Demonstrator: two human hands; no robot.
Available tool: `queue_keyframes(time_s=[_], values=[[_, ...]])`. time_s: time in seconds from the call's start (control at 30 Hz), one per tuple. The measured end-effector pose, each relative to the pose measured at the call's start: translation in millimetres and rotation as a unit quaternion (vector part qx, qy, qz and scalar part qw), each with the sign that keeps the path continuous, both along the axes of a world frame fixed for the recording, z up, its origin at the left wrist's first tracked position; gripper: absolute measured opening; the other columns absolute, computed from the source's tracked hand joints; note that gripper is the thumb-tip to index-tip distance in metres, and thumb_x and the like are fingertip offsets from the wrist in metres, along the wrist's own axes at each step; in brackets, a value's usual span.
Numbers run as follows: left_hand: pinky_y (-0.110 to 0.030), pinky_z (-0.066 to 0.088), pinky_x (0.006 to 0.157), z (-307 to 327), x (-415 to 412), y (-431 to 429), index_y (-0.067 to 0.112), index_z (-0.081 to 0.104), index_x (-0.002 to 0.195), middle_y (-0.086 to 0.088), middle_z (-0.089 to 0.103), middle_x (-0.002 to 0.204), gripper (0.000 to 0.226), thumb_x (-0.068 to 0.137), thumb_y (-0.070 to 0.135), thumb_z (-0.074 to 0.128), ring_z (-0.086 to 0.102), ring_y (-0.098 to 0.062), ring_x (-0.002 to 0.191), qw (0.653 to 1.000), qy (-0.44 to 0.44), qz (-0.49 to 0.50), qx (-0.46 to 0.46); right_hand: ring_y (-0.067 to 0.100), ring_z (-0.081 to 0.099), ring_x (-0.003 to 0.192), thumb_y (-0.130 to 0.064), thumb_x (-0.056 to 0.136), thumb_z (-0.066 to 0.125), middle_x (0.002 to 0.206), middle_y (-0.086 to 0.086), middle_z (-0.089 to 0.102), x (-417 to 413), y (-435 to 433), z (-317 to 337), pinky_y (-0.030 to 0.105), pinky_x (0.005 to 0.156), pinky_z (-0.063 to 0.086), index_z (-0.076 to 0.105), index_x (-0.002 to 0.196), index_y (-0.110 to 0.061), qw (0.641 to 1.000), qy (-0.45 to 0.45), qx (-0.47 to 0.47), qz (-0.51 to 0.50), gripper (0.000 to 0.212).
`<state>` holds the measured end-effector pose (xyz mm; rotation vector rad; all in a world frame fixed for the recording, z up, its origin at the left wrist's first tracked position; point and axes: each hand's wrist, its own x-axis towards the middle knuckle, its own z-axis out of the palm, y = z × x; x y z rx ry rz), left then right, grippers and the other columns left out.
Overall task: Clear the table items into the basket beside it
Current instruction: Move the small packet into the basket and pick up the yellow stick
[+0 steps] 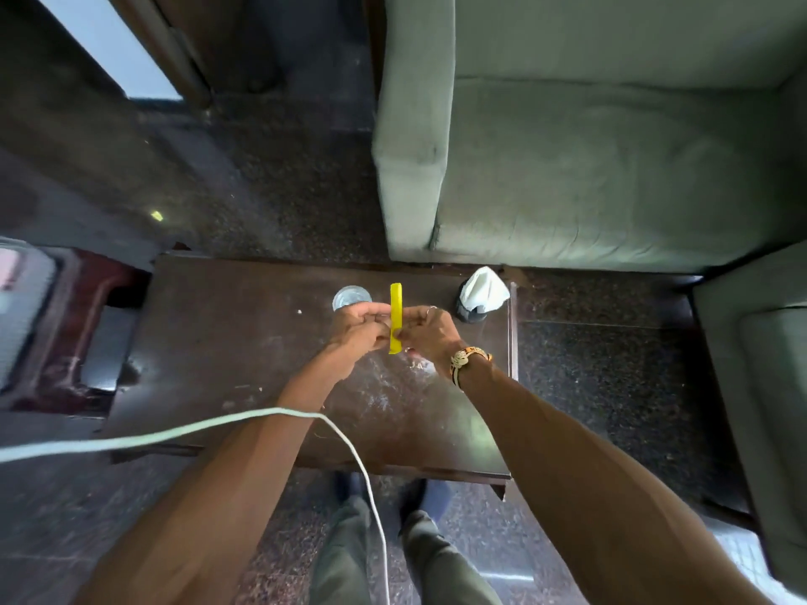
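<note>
A yellow strip (395, 316) is pinched by the left hand (360, 329) and right hand (432, 331) above the bench (218, 342), with a glass (350, 294) at ten o'clock.

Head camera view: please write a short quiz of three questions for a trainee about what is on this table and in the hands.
1. True or false: the yellow strip lies untouched on the table.
2. Which thing stands on the table to the right of the right hand? A) a dark holder with white tissue; B) a red book; C) a banana.
3. Fill in: the clear glass stands just beyond the ____ hand.

Key: 1 false, both hands pinch it above the table; 2 A; 3 left, meaning the left hand.
</note>
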<state>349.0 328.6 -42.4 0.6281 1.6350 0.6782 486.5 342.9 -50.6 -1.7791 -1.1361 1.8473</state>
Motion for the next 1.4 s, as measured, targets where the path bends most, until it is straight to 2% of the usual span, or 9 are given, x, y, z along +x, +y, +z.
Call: queue_keyframes(time_s=[0.07,0.2,0.33,0.47,0.67,0.8,0.97,1.23,1.4], values=[[-0.027,0.06,0.071,34.8,-9.8,-9.3,0.004,0.064,0.117,-0.012,0.068,0.098,0.035,0.088,-0.012,0.055,0.067,-0.022,0.086,1.0,-0.002,0.004,0.004,0.002,0.06,0.046,0.01,0.087,0.065,0.078,0.008,0.07,-8.8,-4.4,29.4,0.017,0.046,0.047,0.071,0.107,0.003,0.999,-0.01,0.029,0.028,0.023],[-0.026,0.059,0.07,97.4,-40.6,-31.0,0.004,0.063,0.117,-0.009,0.069,0.095,0.032,0.09,-0.01,0.054,0.067,-0.017,0.076,0.998,-0.008,0.04,0.042,0.027,0.07,0.087,-0.003,0.085,0.068,0.102,0.016,0.076,-43.6,-10.0,85.0,0.04,0.081,0.057,0.075,0.107,-0.009,0.99,-0.055,0.091,0.092,0.024],[-0.032,0.059,0.078,141.6,-86.3,-55.1,0.006,0.061,0.119,-0.011,0.069,0.103,0.032,0.092,-0.01,0.052,0.067,-0.017,0.078,0.995,-0.017,0.069,0.074,0.022,0.066,0.081,-0.002,0.083,0.065,0.092,0.01,0.076,-90.9,-18.1,121.6,0.03,0.07,0.053,0.075,0.104,-0.011,0.982,-0.054,0.128,0.129,0.025],[-0.038,0.057,0.087,161.7,-138.7,-97.1,0.007,0.062,0.118,-0.012,0.07,0.108,0.032,0.093,-0.009,0.053,0.068,-0.024,0.093,0.992,-0.019,0.088,0.083,0.026,0.07,0.087,-0.003,0.08,0.068,0.095,0.012,0.076,-146.4,-46.3,136.0,0.04,0.085,0.056,0.075,0.101,-0.01,0.972,-0.062,0.152,0.165,0.023],[-0.04,0.056,0.09,158.0,-232.2,-184.4,0.012,0.065,0.109,-0.01,0.073,0.102,0.029,0.091,-0.008,0.054,0.07,-0.023,0.097,0.991,-0.025,0.123,0.055,0.023,0.068,0.081,-0.004,0.079,0.07,0.084,0.012,0.075,-241.3,-125.3,142.3,0.044,0.083,0.058,0.068,0.078,-0.021,0.955,-0.085,0.164,0.23,0.017],[-0.037,0.056,0.086,167.7,-289.5,-237.3,0.015,0.065,0.103,-0.007,0.073,0.092,0.032,0.089,-0.01,0.051,0.07,-0.019,0.087,0.986,-0.026,0.155,0.06,0.024,0.072,0.079,-0.006,0.08,0.071,0.084,0.012,0.077,-304.3,-172.8,154.6,0.043,0.078,0.061,0.069,0.08,-0.019,0.954,-0.078,0.165,0.237,0.014],[-0.04,0.054,0.093,192.4,-350.8,-282.3,0.012,0.063,0.114,-0.013,0.071,0.103,0.032,0.09,-0.006,0.053,0.069,-0.025,0.099,0.977,-0.038,0.187,0.093,0.028,0.075,0.081,-0.007,0.08,0.071,0.083,0.012,0.077,-370.3,-206.7,180.8,0.043,0.075,0.062,0.069,0.079,-0.02,0.939,-0.067,0.2,0.272,0.013],[-0.027,0.059,0.067,198.6,-420.6,-319.6,0.01,0.065,0.106,-0.008,0.073,0.087,0.025,0.092,-0.008,0.056,0.072,-0.016,0.076,0.954,-0.061,0.273,0.105,0.023,0.074,0.084,-0.008,0.077,0.069,0.087,0.005,0.076,-455.9,-229.2,190.9,0.044,0.081,0.061,0.064,0.08,-0.026,0.92,-0.053,0.237,0.309,0.019],[-0.035,0.056,0.086,190.1,-455.2,-336.9,0.004,0.061,0.12,-0.016,0.067,0.096,0.035,0.089,-0.013,0.056,0.066,-0.021,0.082,0.94,-0.043,0.33,0.081,0.03,0.074,0.085,-0.004,0.078,0.065,0.092,0.012,0.076,-516.7,-234.5,168.3,0.044,0.075,0.063,0.073,0.098,-0.013,0.898,-0.037,0.21,0.386,0.024]])
